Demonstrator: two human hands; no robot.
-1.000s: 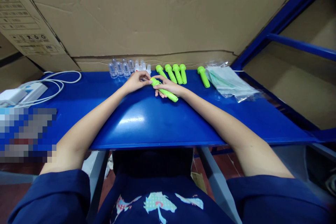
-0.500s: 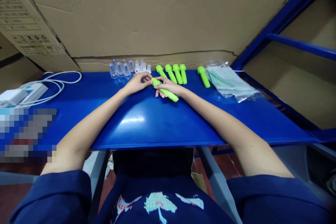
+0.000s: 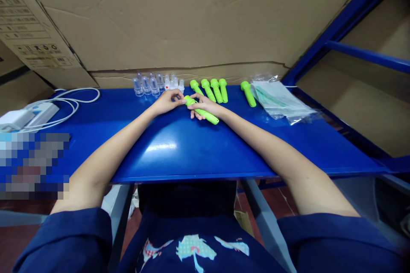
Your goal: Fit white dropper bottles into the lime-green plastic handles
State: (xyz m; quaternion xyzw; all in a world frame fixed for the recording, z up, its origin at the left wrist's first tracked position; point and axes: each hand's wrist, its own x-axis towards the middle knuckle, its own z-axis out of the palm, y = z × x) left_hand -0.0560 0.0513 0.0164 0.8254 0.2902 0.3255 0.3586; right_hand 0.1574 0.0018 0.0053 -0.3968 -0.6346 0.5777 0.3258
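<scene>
Caller: And into the action, what do your hands hold?
Me: My right hand (image 3: 206, 105) is wrapped around a green tube (image 3: 209, 116), its head up towards my left, its tail slanting down to my right, out in front of me above the blue table (image 3: 160, 158)!
Caller: And the left?
Me: My left hand (image 3: 168, 101) comes in with curled fingers, thumb tip at the tube's head; a firm pinch or a mere touch, I cannot tell
Caller: Anything crowding you?
Me: Plenty at the back! Clear capsules (image 3: 146, 85) stand bunched up beyond my left hand, with smaller clear pieces (image 3: 181, 85) beside them, partly blocked from view by my fingers
Caller: Over on the right?
Me: Four green tubes in a row (image 3: 208, 90) lie just behind my right hand, then a lone green tube (image 3: 248, 93) against a clear plastic packet (image 3: 278, 100). A cardboard sheet (image 3: 192, 21) walls off the far edge, a blue frame (image 3: 368, 53) rises at far right
Caller: And the far left?
Me: A looping white cable (image 3: 77, 101) and a white box (image 3: 16, 118), well apart from my hands
</scene>
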